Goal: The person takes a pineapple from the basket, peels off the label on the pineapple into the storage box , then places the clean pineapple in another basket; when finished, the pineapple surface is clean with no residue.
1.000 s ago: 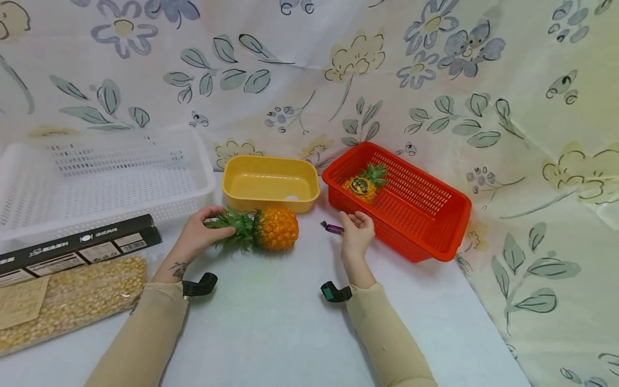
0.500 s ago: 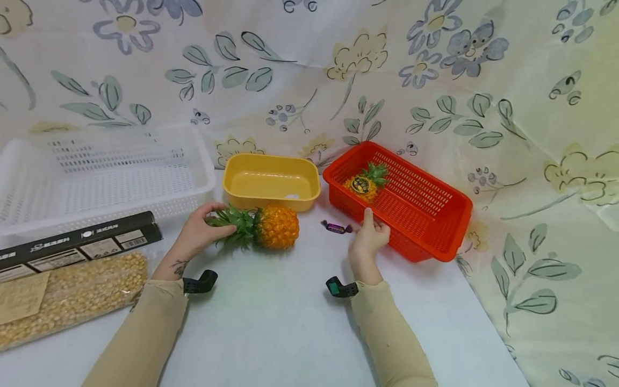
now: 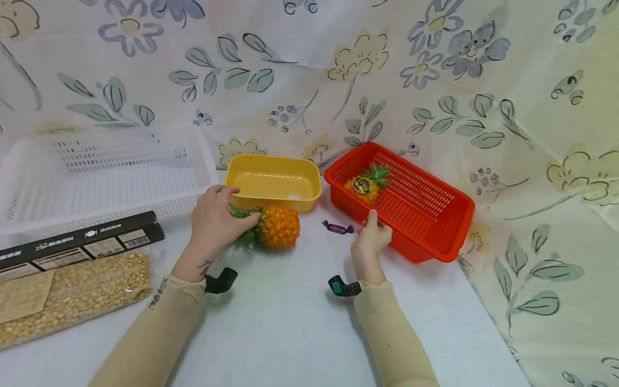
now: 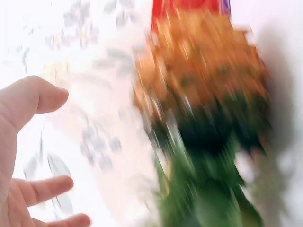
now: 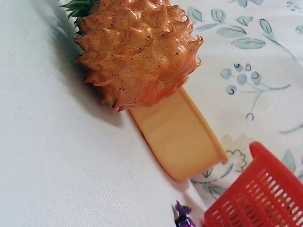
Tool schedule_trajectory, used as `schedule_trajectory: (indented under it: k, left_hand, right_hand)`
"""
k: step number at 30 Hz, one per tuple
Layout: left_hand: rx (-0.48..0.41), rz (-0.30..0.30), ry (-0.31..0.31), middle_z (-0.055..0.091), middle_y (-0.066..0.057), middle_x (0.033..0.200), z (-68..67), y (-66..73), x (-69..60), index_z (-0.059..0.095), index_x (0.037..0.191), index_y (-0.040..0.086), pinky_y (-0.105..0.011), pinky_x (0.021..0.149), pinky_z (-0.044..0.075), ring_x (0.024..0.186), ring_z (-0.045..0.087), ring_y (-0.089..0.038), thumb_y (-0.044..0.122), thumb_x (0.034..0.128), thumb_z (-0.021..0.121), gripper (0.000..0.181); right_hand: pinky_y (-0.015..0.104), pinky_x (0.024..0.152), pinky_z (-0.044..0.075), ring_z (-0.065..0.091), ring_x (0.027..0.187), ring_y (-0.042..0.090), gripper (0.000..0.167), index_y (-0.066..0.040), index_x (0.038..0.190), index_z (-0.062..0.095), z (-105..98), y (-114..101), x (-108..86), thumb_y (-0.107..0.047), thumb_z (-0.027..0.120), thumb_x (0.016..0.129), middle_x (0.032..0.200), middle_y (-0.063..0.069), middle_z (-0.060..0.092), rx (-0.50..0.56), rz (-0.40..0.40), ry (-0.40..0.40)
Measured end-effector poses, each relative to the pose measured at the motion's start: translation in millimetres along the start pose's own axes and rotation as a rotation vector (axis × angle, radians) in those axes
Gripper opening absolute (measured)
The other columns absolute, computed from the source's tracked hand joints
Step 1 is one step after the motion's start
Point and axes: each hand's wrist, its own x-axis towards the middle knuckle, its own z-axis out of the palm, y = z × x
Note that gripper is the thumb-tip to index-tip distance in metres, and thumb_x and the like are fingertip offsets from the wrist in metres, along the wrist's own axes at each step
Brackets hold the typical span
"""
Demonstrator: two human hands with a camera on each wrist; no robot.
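A pineapple point(image 3: 279, 228) lies on its side on the white table, its green crown pointing left. My left hand point(image 3: 216, 217) hovers over that crown with thumb and fingers spread. In the left wrist view, its fingers point(image 4: 42, 189) are apart from the blurred pineapple point(image 4: 203, 71). My right hand point(image 3: 371, 240) is at the near wall of the red basket point(image 3: 427, 236), thumb up and the other fingers loosely curled. Whether it touches the basket is hard to tell. A purple-wrapped candy point(image 3: 337, 228) lies just left of this hand.
A yellow tub point(image 3: 275, 201) with a small white thing inside stands behind the pineapple. The red basket holds a smaller labelled pineapple point(image 3: 362, 185). At left are a white basket point(image 3: 193, 203), a black box point(image 3: 87, 239) and a bag of corn kernels point(image 3: 96, 285).
My right hand has let go of the candy and shifted right to the red basket's side. My left hand has come off the pineapple's crown, moving right and up.
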Motion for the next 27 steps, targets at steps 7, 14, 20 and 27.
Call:
schedule_trajectory:
  k: [7, 14, 20, 27]
  left_hand:
    - [0.225, 0.012, -0.153, 0.041, -0.019, 0.129, 29.1, 56.3, 5.9, 0.041, 0.135, 0.011, -0.064, 0.09, 0.031, 0.112, 0.038, -0.039, 0.065, 0.0697, 0.064, 0.087]
    - [0.406, -0.012, -0.206, 0.041, -0.023, 0.12, 66.8, 66.4, 11.8, 0.037, 0.135, 0.009, -0.07, 0.094, 0.022, 0.111, 0.038, -0.044, 0.076, 0.0651, 0.058, 0.099]
    - [0.471, -0.002, -0.203, 0.042, -0.024, 0.119, 75.6, 58.7, 13.0, 0.038, 0.134, 0.01, -0.071, 0.094, 0.021, 0.109, 0.041, -0.047, 0.069, 0.0651, 0.065, 0.095]
    - [0.434, 0.073, -0.2, 0.045, -0.018, 0.108, 71.8, 50.5, 8.6, 0.045, 0.124, 0.012, -0.066, 0.086, 0.027, 0.1, 0.042, -0.04, 0.064, 0.063, 0.071, 0.084]
  right_hand:
    - [0.02, 0.045, 0.038, 0.046, 0.055, 0.011, 0.012, -0.013, 0.092, 0.049, 0, -1, 1.6, -0.018, 0.06, 0.09, 0.073, 0.003, 0.048, -0.003, -0.006, -0.006]
    - [0.022, 0.048, 0.039, 0.043, 0.05, 0.01, 0.011, -0.013, 0.092, 0.049, -1, -2, -0.5, -0.017, 0.059, 0.091, 0.074, 0.005, 0.048, -0.03, 0.015, -0.022]
    - [0.022, 0.049, 0.041, 0.043, 0.049, 0.008, 0.013, -0.014, 0.092, 0.049, -1, -1, 0.4, -0.02, 0.06, 0.09, 0.079, 0.009, 0.05, -0.042, 0.025, -0.022]
    - [0.021, 0.049, 0.037, 0.044, 0.055, 0.011, 0.012, -0.014, 0.093, 0.051, -2, -2, 1.5, -0.02, 0.06, 0.09, 0.081, 0.011, 0.05, -0.04, 0.011, -0.024]
